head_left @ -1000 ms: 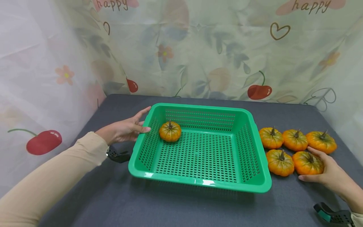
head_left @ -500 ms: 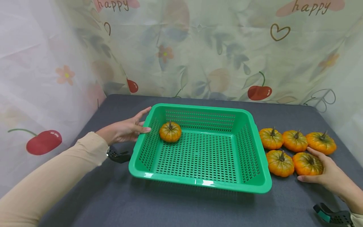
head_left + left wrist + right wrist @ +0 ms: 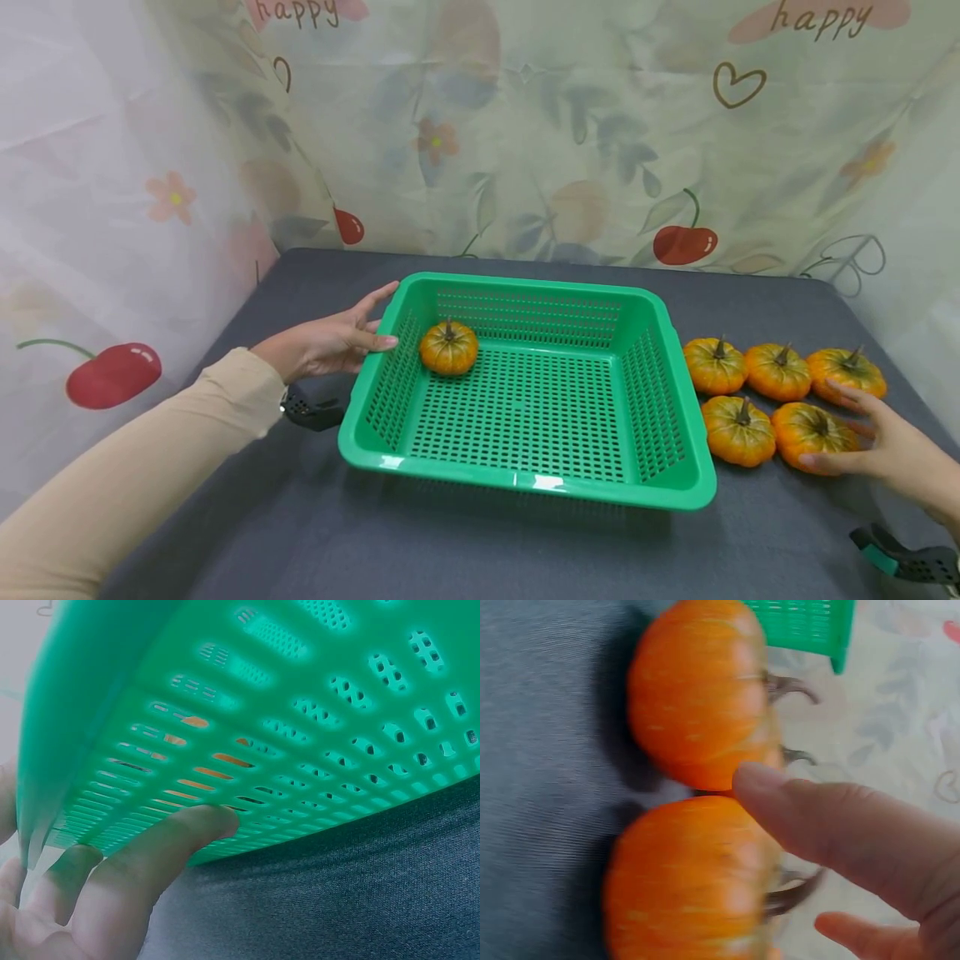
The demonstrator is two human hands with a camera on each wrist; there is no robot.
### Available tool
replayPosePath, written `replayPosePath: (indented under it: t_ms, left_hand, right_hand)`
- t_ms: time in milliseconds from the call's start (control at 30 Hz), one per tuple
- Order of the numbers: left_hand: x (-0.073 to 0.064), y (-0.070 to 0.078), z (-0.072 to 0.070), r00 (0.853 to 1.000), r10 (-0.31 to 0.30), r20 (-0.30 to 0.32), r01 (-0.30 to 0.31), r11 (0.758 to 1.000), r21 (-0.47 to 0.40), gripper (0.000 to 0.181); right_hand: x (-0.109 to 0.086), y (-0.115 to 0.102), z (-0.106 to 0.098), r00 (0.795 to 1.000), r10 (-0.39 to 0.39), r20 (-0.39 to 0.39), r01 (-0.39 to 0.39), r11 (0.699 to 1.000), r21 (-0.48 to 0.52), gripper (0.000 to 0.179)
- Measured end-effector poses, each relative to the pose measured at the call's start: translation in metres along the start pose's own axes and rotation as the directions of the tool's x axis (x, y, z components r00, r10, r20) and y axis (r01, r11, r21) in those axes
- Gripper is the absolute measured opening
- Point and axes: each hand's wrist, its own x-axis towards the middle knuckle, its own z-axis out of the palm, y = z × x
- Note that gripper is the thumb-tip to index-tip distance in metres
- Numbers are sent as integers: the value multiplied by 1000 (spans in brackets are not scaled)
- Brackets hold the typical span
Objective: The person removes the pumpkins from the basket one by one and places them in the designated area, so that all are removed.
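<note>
My left hand (image 3: pixel 326 342) grips the left rim of a green perforated plastic basket (image 3: pixel 517 478). The thumb lies over the rim, and the fingers (image 3: pixel 142 874) are under the outer wall in the left wrist view. One small orange pumpkin (image 3: pixel 448 348) sits inside the basket at the left. My right hand (image 3: pixel 900 442) is spread at the right side of the front right pumpkin (image 3: pixel 810 435), thumb and fingers apart. In the right wrist view the thumb crosses in front of two pumpkins; whether it touches them I cannot tell.
Several more pumpkins stand in two rows right of the basket: front left pumpkin (image 3: pixel 738 431), back left pumpkin (image 3: pixel 715 367), back middle pumpkin (image 3: pixel 777 372) and back right pumpkin (image 3: pixel 847 371). A dark grey cloth (image 3: pixel 480 554) covers the table. Printed curtains (image 3: pixel 525 150) hang behind and at the sides.
My right hand has loosened from around the front right pumpkin and drawn slightly right, its fingers spreading. That pumpkin stays in about the same place. The left hand and basket have not moved.
</note>
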Motion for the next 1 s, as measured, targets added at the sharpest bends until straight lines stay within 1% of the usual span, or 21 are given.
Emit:
replayPosePath:
  t_ms: [67,133,233,300,367,467,600,733,833,933,1000]
  left_hand:
    - [0,0,0,1000,1,0,-1,1000,4,97]
    - [0,1,0,1000,1,1,-1,1000,4,97]
    - [0,1,0,1000,2,3,-2,1000,1,98]
    - [0,1,0,1000,2,3,-2,1000,-2,97]
    - [0,1,-1,1000,2,4,-2,1000,-2,97]
    - [0,0,0,1000,1,6,-1,1000,-3,97]
    - [0,1,0,1000,1,6,-1,1000,-6,98]
    - [0,1,0,1000,0,3,0,1000,-3,98]
    - [-1,1,1,1000,-2,-1,2,1000,4,98]
    - [-1,1,1,1000,-3,-4,3,1000,9,98]
    - [-1,1,1,1000,-4,-5,4,1000,6,98]
  right_hand:
    - [-3,-7,-6,1000,11,2,-11,1000,-19,114]
    - [-5,-15,-12,1000,13,-11,-14,999,-32,113]
    - [-8,-28,-18,998,-19,-52,18,1000,-20,107]
    - [-10,-38,-20,994,-54,-94,54,999,-5,103]
    - [-12,-48,-22,985,-98,-144,103,994,23,97]
    - [-14,-67,-24,964,-150,-218,167,984,61,88]
    - [-14,-92,-28,939,-186,-289,213,975,64,78]
    - [-13,-120,-30,921,-210,-328,240,969,54,73]
    - [-11,-143,-30,908,-243,-342,287,954,82,70]
    - [-7,-167,-28,892,-289,-346,351,927,130,69]
    - [-4,-182,-25,879,-329,-344,403,899,172,67]
